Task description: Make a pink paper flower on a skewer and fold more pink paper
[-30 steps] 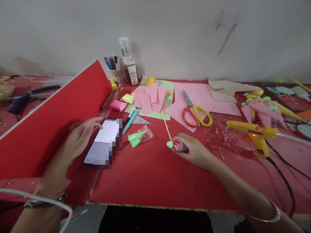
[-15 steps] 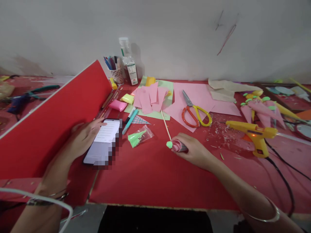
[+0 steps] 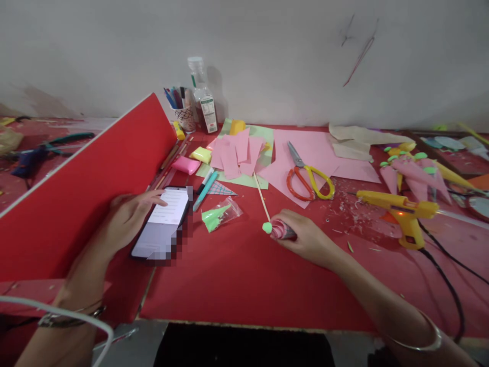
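My left hand (image 3: 124, 218) reaches over a phone (image 3: 153, 239) lying on the table, fingers stretched out and one fingertip at the lit screen. A pop-up with text covers the screen's upper part. My right hand (image 3: 305, 234) is wrapped round a pink paper roll (image 3: 281, 229), its open end turned left. Against that end lies a light green ball (image 3: 267, 228), where the lower end of a thin stick (image 3: 261, 196) meets it; whether they are joined I cannot tell. A plastic bag with green clay (image 3: 216, 216) lies between the hands.
Scissors (image 3: 303, 171) rest on pink paper, left of a yellow glue gun (image 3: 401, 214) with its light on. Pink paper strips (image 3: 233, 153), markers (image 3: 206, 191) and clay packs (image 3: 186, 164) lie ahead. A red board (image 3: 91, 188) leans at left. A bottle (image 3: 206, 109) and pen cup (image 3: 184, 120) stand behind.
My left hand's fingers have shifted slightly right over the phone screen. My right hand keeps the paper roll in the same place.
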`<state>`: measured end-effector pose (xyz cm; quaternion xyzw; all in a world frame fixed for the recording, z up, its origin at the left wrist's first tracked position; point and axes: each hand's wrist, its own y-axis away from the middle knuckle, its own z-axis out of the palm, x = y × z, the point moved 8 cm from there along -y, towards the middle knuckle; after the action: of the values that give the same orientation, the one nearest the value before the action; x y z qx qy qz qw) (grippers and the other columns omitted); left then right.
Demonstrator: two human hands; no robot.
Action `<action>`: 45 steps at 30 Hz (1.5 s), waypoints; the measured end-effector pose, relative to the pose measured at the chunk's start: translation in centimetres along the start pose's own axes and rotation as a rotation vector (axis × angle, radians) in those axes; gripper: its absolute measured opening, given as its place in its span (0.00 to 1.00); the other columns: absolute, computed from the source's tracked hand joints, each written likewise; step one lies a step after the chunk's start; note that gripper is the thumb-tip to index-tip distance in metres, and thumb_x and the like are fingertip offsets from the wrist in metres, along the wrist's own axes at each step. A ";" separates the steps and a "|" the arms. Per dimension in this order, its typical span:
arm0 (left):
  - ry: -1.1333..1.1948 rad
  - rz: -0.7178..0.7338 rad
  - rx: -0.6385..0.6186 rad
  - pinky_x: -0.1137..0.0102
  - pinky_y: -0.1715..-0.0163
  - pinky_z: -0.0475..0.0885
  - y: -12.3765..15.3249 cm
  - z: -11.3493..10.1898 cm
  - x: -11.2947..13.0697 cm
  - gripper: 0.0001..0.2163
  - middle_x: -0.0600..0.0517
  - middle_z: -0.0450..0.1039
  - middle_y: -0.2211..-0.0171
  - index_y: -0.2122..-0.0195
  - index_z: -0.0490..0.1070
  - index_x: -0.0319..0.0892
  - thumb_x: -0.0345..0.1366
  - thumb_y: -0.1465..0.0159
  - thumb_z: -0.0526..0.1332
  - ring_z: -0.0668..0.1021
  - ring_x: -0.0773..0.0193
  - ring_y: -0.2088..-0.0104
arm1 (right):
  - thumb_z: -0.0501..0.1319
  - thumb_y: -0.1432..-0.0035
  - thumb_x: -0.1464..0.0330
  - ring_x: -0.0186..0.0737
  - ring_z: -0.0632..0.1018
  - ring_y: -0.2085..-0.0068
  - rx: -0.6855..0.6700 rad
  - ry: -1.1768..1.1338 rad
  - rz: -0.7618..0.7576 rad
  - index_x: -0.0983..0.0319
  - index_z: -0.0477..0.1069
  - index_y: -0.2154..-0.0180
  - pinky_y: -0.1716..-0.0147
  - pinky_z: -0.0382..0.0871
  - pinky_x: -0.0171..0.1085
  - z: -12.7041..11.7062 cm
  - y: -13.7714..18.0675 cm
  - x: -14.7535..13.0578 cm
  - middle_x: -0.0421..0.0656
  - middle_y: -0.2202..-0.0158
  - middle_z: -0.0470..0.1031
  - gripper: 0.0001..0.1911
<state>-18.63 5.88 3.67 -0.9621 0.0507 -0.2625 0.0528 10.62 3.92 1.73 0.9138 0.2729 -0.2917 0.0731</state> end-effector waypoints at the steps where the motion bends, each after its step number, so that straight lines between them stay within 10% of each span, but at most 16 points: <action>1: -0.007 0.000 -0.015 0.63 0.51 0.61 0.1 0.1 0.0 0.24 0.47 0.70 0.54 0.69 0.67 0.43 0.53 0.41 0.38 0.71 0.59 0.53 | 0.54 0.48 0.68 0.35 0.67 0.70 -0.003 0.002 0.002 0.62 0.63 0.68 0.71 0.61 0.34 0.0 0.0 0.0 0.42 0.70 0.67 0.04; 45: -0.053 0.235 0.119 0.65 0.60 0.65 2.2 -1.4 5.0 0.14 0.54 0.76 0.69 0.70 0.70 0.48 0.40 0.42 0.45 0.75 0.60 0.64 | 0.55 0.51 0.70 0.35 0.69 0.69 0.020 0.006 -0.017 0.62 0.63 0.69 0.70 0.61 0.33 0.0 0.0 -0.2 0.42 0.70 0.69 0.04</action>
<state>-15.23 2.94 7.04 -0.9514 0.1458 -0.2316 0.1416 10.48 3.79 1.88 0.9130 0.2779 -0.2924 0.0608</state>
